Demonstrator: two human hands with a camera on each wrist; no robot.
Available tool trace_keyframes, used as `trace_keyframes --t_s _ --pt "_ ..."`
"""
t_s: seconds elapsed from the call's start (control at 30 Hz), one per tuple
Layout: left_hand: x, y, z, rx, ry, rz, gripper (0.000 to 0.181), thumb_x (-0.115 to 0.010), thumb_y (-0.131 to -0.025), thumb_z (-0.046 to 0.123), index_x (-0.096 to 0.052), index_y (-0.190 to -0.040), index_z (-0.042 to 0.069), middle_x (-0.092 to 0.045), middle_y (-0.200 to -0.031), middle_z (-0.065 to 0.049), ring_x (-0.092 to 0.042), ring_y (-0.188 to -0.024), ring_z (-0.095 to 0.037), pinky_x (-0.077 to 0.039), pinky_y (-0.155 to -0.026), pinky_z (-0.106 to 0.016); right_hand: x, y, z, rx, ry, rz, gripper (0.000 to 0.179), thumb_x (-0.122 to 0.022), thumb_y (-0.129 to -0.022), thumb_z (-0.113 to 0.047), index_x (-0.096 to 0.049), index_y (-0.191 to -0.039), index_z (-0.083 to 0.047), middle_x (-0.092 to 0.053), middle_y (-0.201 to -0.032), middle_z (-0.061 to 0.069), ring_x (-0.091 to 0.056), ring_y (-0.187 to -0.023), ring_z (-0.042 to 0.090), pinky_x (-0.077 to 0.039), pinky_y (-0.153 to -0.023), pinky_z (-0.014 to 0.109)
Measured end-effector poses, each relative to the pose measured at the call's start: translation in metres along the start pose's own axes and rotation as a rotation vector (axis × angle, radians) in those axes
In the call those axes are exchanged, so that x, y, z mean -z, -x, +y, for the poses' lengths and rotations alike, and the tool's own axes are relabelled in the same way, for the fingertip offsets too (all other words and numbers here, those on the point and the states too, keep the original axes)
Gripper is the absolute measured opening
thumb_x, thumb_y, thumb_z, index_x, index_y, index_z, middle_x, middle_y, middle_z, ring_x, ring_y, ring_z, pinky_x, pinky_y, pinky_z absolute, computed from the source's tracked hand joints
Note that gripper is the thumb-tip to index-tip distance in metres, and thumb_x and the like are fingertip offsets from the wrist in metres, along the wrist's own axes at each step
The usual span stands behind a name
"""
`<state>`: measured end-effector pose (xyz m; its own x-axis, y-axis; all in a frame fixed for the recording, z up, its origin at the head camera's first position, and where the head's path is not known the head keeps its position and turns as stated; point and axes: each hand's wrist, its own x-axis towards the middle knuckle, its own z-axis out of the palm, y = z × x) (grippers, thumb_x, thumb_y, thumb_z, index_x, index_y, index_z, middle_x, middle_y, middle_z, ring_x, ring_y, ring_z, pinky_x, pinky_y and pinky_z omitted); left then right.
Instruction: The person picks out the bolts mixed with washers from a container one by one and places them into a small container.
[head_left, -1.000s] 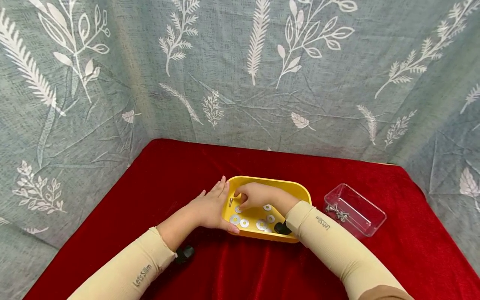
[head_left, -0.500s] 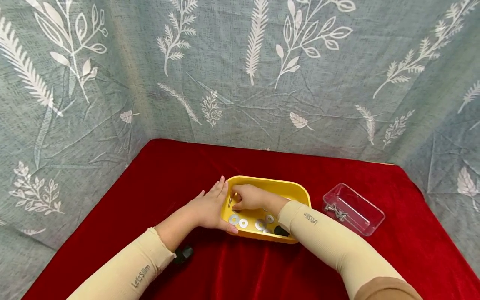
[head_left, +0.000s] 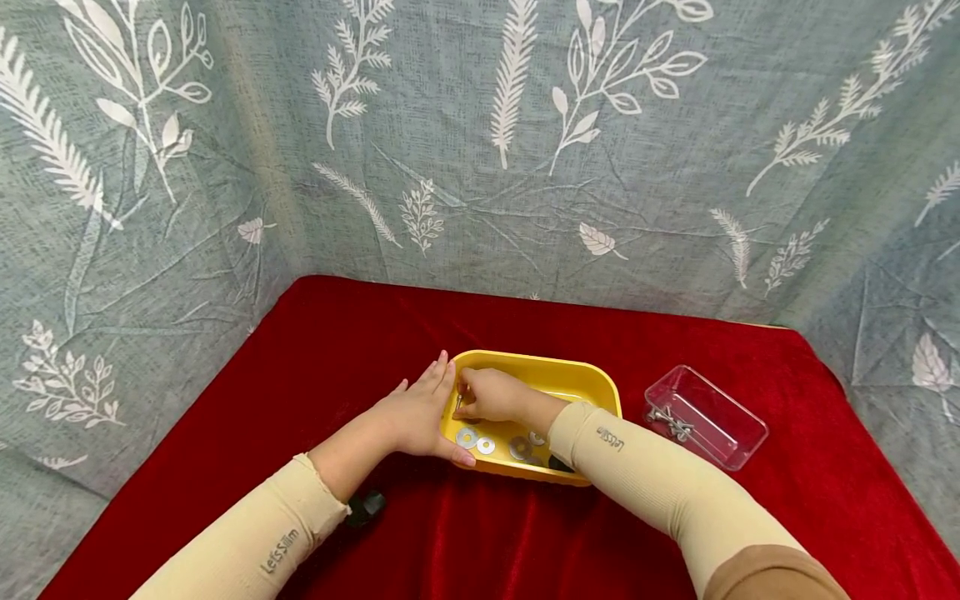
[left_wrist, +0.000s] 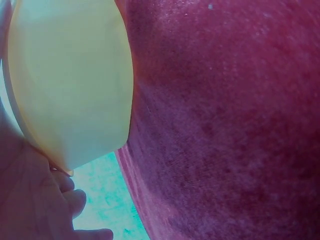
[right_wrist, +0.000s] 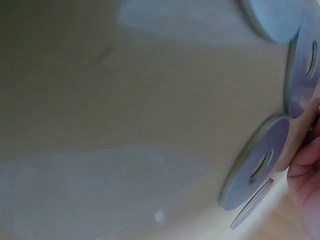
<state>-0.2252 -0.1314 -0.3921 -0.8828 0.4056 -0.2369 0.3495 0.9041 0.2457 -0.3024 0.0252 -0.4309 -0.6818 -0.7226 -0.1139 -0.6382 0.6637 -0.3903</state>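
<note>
My left hand (head_left: 420,417) lies along the left end of the yellow plastic tub (head_left: 540,360), fingers straight against the wall and thumb on the front rim. The left wrist view shows the tub's outer wall (left_wrist: 70,80) above that hand. Inside the tub, my right hand (head_left: 495,396) has thumb and fingertips closed about a small metal screw (head_left: 459,402) near the left wall. Several flat washers lie on the tub's floor, among them one washer (head_left: 486,445) near the front. In the right wrist view, a washer (right_wrist: 240,180) stands out beside the hand's edge.
To the right stands a clear plastic box (head_left: 723,421) with several metal screws (head_left: 671,423) at its left end. A dark object (head_left: 366,507) shows by the left wrist. Red cloth (head_left: 375,333) covers the table; a patterned curtain (head_left: 450,167) hangs behind.
My right hand has moved left within the tub, its thumb and fingertips closing in on the screw. The left hand has stayed on the tub's left end.
</note>
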Motion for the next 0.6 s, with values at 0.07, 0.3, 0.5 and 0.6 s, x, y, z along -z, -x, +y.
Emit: trace_keyframes --t_s 0.07,0.3,0.5,0.6 --pt "0.0002 0.0 0.0003 0.0 -0.002 0.001 0.137 -0.055 -0.053 0.084 0.002 -0.146 0.001 0.008 -0.151 -0.016 -0.001 -0.139 -0.025 -0.019 -0.104 -0.056 0.0003 0.0003 -0.0009 -0.007 0.012 0.0 0.032 -0.07 -0.081 -0.031 -0.053 -0.097 -0.009 -0.051 -0.071 -0.005 -0.046 -0.063 0.007 -0.04 -0.061 0.02" --pt "0.002 0.0009 0.0022 -0.002 0.009 0.004 0.137 -0.056 -0.052 0.083 0.001 -0.146 0.0 0.006 -0.152 -0.017 -0.002 -0.139 -0.026 -0.019 -0.104 -0.057 -0.0005 -0.0002 -0.0014 -0.034 0.029 -0.005 0.026 -0.066 -0.085 -0.028 -0.053 -0.098 -0.009 -0.052 -0.072 -0.006 -0.047 -0.063 0.007 -0.041 -0.062 0.02" --pt "0.0025 0.0011 0.0025 0.0 0.009 0.002 0.137 -0.057 -0.053 0.083 0.0 -0.145 0.0 0.007 -0.151 -0.017 -0.002 -0.139 -0.027 -0.019 -0.104 -0.057 -0.0015 -0.0011 -0.003 -0.06 0.037 0.0 0.03 -0.068 -0.083 -0.033 -0.054 -0.096 -0.011 -0.053 -0.071 -0.006 -0.048 -0.061 0.006 -0.042 -0.06 0.019" --pt "0.0019 0.0005 0.0019 0.0 0.006 0.003 0.137 -0.056 -0.053 0.083 0.001 -0.146 0.0 0.007 -0.151 -0.016 -0.002 -0.139 -0.027 -0.019 -0.104 -0.057 -0.0011 -0.0011 -0.0035 -0.064 0.031 0.004 0.028 -0.068 -0.083 -0.031 -0.054 -0.096 -0.011 -0.054 -0.072 -0.006 -0.048 -0.062 0.006 -0.042 -0.061 0.019"
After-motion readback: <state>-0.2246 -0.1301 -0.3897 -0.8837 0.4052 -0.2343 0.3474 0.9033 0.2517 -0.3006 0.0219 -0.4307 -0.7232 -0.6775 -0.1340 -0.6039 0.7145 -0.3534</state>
